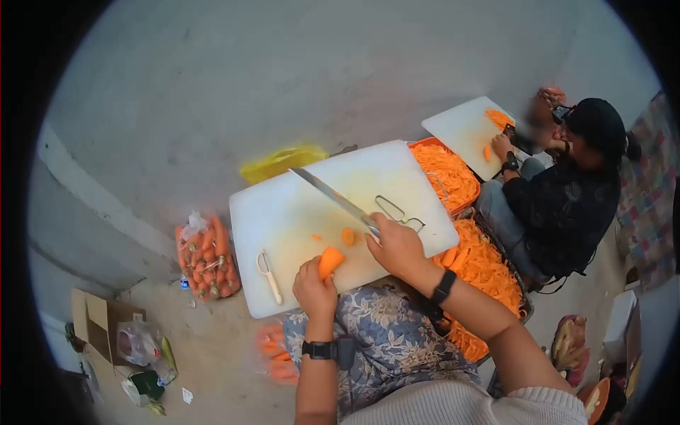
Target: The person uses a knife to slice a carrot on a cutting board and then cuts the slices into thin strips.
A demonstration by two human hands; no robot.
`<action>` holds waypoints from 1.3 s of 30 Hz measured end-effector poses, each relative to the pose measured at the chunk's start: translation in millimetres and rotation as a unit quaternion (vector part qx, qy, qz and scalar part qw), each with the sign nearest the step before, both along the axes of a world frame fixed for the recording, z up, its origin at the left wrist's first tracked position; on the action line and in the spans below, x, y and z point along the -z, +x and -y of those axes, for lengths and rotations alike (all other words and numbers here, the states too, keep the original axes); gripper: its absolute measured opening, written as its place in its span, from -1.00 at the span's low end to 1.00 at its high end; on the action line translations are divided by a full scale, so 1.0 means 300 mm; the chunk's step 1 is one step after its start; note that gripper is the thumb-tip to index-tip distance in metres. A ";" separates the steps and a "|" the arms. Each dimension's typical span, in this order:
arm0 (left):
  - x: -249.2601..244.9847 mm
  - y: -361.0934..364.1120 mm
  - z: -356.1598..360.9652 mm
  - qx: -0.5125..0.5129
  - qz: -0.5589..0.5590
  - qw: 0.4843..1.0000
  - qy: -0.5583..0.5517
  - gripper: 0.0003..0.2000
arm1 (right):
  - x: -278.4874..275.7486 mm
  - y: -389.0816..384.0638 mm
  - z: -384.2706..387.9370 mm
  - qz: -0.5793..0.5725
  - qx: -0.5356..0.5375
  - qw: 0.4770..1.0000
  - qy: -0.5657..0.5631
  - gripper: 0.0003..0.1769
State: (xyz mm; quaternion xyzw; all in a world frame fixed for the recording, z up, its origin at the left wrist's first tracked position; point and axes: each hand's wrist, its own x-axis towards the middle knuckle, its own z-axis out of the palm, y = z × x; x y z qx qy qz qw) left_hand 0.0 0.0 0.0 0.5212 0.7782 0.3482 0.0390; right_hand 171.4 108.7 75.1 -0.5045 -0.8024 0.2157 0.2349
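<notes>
My left hand (314,289) is closed round a thick piece of carrot (330,262) at the near edge of a white cutting board (283,219). In my right hand (398,246) is the handle of a long knife (333,195), its blade pointing up and left over the board. A short cut carrot piece (348,236) and a small scrap (316,237) lie between the hands. A white peeler (268,276) rests at the board's left, and a metal-framed peeler (399,212) lies at its right.
Shredded carrot fills a red crate (473,193) and a larger container (489,276) on the right. Beyond, a person (567,191) sits at another board (460,134). A bag of carrots (207,258) and a cardboard box (99,322) stand left; a yellow bag (283,163) lies behind.
</notes>
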 end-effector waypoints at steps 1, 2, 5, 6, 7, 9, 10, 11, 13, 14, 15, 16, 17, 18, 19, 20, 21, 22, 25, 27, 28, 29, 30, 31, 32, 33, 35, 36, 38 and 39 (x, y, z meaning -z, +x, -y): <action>0.014 -0.003 0.001 0.007 0.008 1.000 0.007 -0.47 | 0.016 -0.032 -0.033 0.024 -0.004 1.000 0.018 -0.59; 0.022 -0.009 -0.005 0.016 0.016 1.000 0.017 -0.50 | 0.036 -0.062 -0.068 0.049 -0.006 0.998 0.039 -0.62; -0.017 -0.016 -0.022 0.046 0.021 0.997 0.051 -0.55 | 0.105 -0.119 -0.158 0.038 -0.030 0.997 0.063 -0.63; -0.023 -0.008 0.006 0.054 0.018 0.997 0.051 -0.55 | 0.121 -0.126 -0.138 0.035 -0.022 0.997 0.064 -0.63; -0.031 -0.010 0.016 0.054 0.015 0.997 0.047 -0.56 | 0.131 -0.144 -0.128 0.022 -0.037 0.997 0.063 -0.62; -0.030 -0.013 0.018 0.061 0.010 0.997 0.047 -0.57 | 0.158 -0.157 -0.123 0.008 -0.044 0.997 0.068 -0.62; -0.026 -0.015 0.017 0.064 0.009 0.997 0.047 -0.56 | 0.168 -0.158 -0.124 0.011 -0.061 0.997 0.049 -0.61; -0.021 -0.013 0.012 0.067 0.011 0.997 0.046 -0.56 | 0.180 -0.154 -0.124 0.016 -0.078 0.996 0.028 -0.61; -0.015 -0.014 0.008 0.066 0.018 0.997 0.044 -0.55 | 0.174 -0.141 -0.115 0.021 -0.072 0.997 0.018 -0.63; -0.011 -0.013 0.010 0.060 0.027 0.997 0.039 -0.55 | 0.173 -0.134 -0.111 0.016 -0.072 0.997 0.017 -0.65; -0.010 -0.011 0.012 0.064 0.029 0.997 0.034 -0.55 | 0.181 -0.128 -0.101 0.012 -0.072 0.997 0.014 -0.67; -0.009 -0.009 0.010 0.056 0.018 0.998 0.031 -0.54 | 0.190 -0.121 -0.089 0.014 -0.068 0.998 0.009 -0.67; -0.010 -0.006 0.008 0.046 0.006 0.998 0.030 -0.54 | 0.196 -0.117 -0.083 0.000 -0.067 0.998 0.013 -0.69; -0.016 -0.002 0.007 0.039 0.005 0.999 0.018 -0.54 | 0.194 -0.117 -0.081 -0.016 -0.066 0.997 0.020 -0.70; -0.019 -0.001 0.001 0.041 0.005 0.999 0.017 -0.54 | 0.192 -0.118 -0.078 -0.016 -0.064 0.998 0.019 -0.70; -0.022 -0.002 0.001 0.040 0.000 0.999 0.023 -0.54 | 0.193 -0.120 -0.068 -0.053 -0.057 0.997 0.023 -0.78; -0.021 0.000 0.006 0.040 -0.006 0.999 0.027 -0.54 | 0.203 -0.118 -0.054 -0.089 -0.048 0.995 0.026 -0.85; -0.017 0.001 0.008 0.046 -0.007 0.999 0.020 -0.54 | 0.216 -0.113 -0.042 -0.091 -0.040 0.995 0.019 -0.85; -0.008 0.004 0.004 0.038 -0.009 0.999 0.021 -0.53 | 0.229 -0.103 -0.024 -0.109 -0.014 0.994 0.029 -0.84; -0.006 0.001 0.008 0.038 0.000 0.999 0.025 -0.53 | 0.215 -0.109 -0.007 -0.106 -0.017 0.994 0.018 -0.84; -0.005 -0.002 0.009 0.037 -0.003 0.999 0.023 -0.53 | 0.201 -0.109 -0.003 -0.109 -0.018 0.994 0.016 -0.84; -0.002 -0.002 0.010 0.050 -0.001 0.998 0.036 -0.53 | 0.186 -0.105 -0.007 -0.084 -0.027 0.996 -0.005 -0.76; -0.005 -0.004 0.012 0.061 0.000 0.997 0.048 -0.53 | 0.174 -0.106 -0.014 -0.060 -0.038 0.997 -0.027 -0.67; -0.007 -0.004 0.011 0.055 -0.002 0.997 0.045 -0.53 | 0.172 -0.107 -0.021 -0.062 -0.045 0.997 -0.030 -0.67; -0.004 -0.005 0.013 0.078 -0.005 0.996 0.039 -0.53 | 0.170 -0.108 -0.024 -0.084 -0.005 0.996 -0.012 -0.64; -0.008 -0.012 0.026 0.094 -0.008 0.995 0.032 -0.54 | 0.172 -0.120 -0.025 -0.107 0.028 0.994 0.003 -0.62; -0.025 0.000 0.035 0.076 -0.023 0.997 0.018 -0.54 | 0.150 -0.124 -0.060 -0.127 0.042 0.990 -0.031 -0.61; -0.033 0.007 0.036 0.087 -0.035 0.996 0.011 -0.54 | 0.153 -0.130 -0.080 -0.128 0.051 0.989 -0.045 -0.63; -0.040 0.011 0.040 0.078 -0.049 0.996 0.013 -0.54 | 0.147 -0.120 -0.104 -0.134 0.063 0.987 -0.063 -0.67; -0.038 0.019 0.033 0.090 -0.060 0.994 0.022 -0.54 | 0.128 -0.105 -0.111 -0.140 0.066 0.986 -0.067 -0.70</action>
